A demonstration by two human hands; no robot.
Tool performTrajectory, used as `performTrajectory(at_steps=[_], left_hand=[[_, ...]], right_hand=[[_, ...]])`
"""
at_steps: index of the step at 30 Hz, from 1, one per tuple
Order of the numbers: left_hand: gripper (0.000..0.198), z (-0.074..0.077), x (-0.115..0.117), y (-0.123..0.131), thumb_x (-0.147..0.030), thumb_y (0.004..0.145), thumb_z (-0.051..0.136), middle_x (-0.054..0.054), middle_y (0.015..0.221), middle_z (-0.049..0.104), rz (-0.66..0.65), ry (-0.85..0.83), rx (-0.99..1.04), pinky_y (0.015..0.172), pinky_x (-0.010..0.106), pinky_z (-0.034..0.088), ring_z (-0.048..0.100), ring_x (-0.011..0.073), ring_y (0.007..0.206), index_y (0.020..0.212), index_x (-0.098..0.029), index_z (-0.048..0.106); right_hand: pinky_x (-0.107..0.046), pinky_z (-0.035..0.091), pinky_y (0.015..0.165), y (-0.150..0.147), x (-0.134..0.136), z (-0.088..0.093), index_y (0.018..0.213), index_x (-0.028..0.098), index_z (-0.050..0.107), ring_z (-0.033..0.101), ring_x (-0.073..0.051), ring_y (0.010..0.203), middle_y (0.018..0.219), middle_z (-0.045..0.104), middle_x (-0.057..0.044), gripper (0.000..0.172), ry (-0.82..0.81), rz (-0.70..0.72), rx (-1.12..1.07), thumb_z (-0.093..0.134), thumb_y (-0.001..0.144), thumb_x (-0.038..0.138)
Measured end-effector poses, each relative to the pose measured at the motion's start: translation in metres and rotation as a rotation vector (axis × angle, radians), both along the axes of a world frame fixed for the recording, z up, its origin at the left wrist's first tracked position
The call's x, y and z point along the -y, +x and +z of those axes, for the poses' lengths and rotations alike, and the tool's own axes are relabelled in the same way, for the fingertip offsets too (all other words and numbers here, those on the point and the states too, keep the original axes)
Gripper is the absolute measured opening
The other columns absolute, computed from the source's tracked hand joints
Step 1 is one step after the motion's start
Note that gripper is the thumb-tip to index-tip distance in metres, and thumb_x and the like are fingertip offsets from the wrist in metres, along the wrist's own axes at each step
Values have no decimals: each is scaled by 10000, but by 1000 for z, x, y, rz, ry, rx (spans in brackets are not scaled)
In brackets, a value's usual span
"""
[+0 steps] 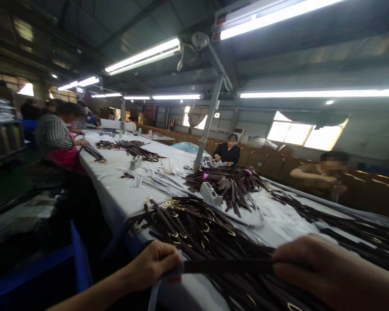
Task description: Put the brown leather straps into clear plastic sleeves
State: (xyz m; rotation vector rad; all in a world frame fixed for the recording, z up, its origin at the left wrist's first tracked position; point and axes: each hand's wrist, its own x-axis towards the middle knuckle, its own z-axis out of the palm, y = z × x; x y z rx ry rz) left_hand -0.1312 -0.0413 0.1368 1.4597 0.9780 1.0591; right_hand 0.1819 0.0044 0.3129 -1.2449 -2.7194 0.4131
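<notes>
A dark brown strap (228, 266) is stretched nearly level between my two hands. My left hand (157, 261) pinches its left end together with a whitish, thin strip (154, 293) that hangs down below the fingers. At the other end my right hand (311, 268), smeared by motion, is closed around the strap. Just beyond and below lies a large pile of dark belts (188, 222) with gold-coloured buckles, heaped on the white-covered table (116, 190).
A blue bin (79, 259) stands at lower left. A tape dispenser (210, 194) and another bundle of straps (227, 181) lie farther along, near a metal post (209, 123). People work around the table: a striped sleeve (53, 134) at left, others opposite.
</notes>
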Motion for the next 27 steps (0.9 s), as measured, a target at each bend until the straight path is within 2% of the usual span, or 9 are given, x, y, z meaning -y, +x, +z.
performTrajectory(at_steps=[3, 5, 8, 11, 15, 18, 21, 25, 27], left_hand=[[554, 26, -7, 22, -604, 866, 581, 72, 652, 636, -55, 36, 34, 576, 237, 347, 500, 124, 585, 734, -85, 719], [519, 38, -12, 37, -569, 872, 595, 83, 654, 654, -60, 28, 95, 583, 245, 363, 520, 136, 592, 719, -88, 717], [468, 46, -18, 60, -540, 857, 630, 89, 659, 684, -30, -1, 198, 604, 249, 396, 557, 153, 610, 711, -104, 717], [467, 49, -18, 75, -549, 824, 668, 77, 647, 668, -50, 43, 199, 574, 234, 375, 533, 138, 598, 694, -103, 717], [493, 72, -18, 75, -561, 839, 640, 19, 553, 544, -1, 160, 141, 487, 222, 316, 426, 96, 503, 630, -116, 664], [428, 105, -23, 67, -519, 859, 638, 4, 590, 531, 125, 330, 70, 501, 207, 331, 431, 95, 547, 686, -129, 677], [416, 129, -32, 67, -497, 879, 617, -5, 571, 521, 132, 427, -27, 481, 192, 318, 423, 85, 529, 684, -133, 667], [476, 134, -42, 89, -555, 882, 580, -1, 573, 531, -11, 308, -15, 449, 184, 318, 428, 75, 481, 678, -127, 627], [498, 135, -44, 105, -589, 874, 570, 9, 595, 541, -88, 277, 45, 472, 191, 358, 459, 89, 506, 711, -123, 637]], right_hand=[[-230, 214, 419, -43, 16, 31, 554, 183, 591, 357, -89, 438, 462, 450, 33, 308, 34, 56, 199, 581, 841, 294], [-241, 179, 414, -61, 24, 39, 532, 174, 580, 269, -76, 413, 434, 374, 46, 264, 118, 65, 218, 601, 791, 222], [-253, 170, 423, -76, 30, 32, 524, 159, 598, 195, -75, 419, 441, 343, 46, 205, 218, 90, 222, 608, 729, 167], [-263, 164, 430, -80, 31, 17, 539, 149, 604, 202, -79, 429, 453, 363, 39, 181, 204, 115, 241, 606, 720, 154], [-227, 207, 446, -62, 24, 18, 630, 155, 617, 296, -81, 476, 511, 427, 39, 200, 42, 170, 103, 582, 824, 190], [-207, 237, 456, -33, 9, 36, 667, 163, 565, 340, -90, 520, 566, 430, 41, 355, -140, 129, -88, 523, 924, 404], [-220, 243, 453, -4, -4, 54, 629, 157, 539, 337, -90, 498, 546, 430, 37, 495, -240, 34, -229, 523, 904, 568], [-222, 212, 445, 16, -4, 64, 766, 138, 688, 309, -89, 501, 554, 400, 50, 364, -137, -63, -405, 622, 857, 485], [-218, 303, 493, 17, 4, 65, 829, 140, 729, 410, -101, 556, 626, 497, 22, 228, -12, -30, -482, 628, 850, 343]])
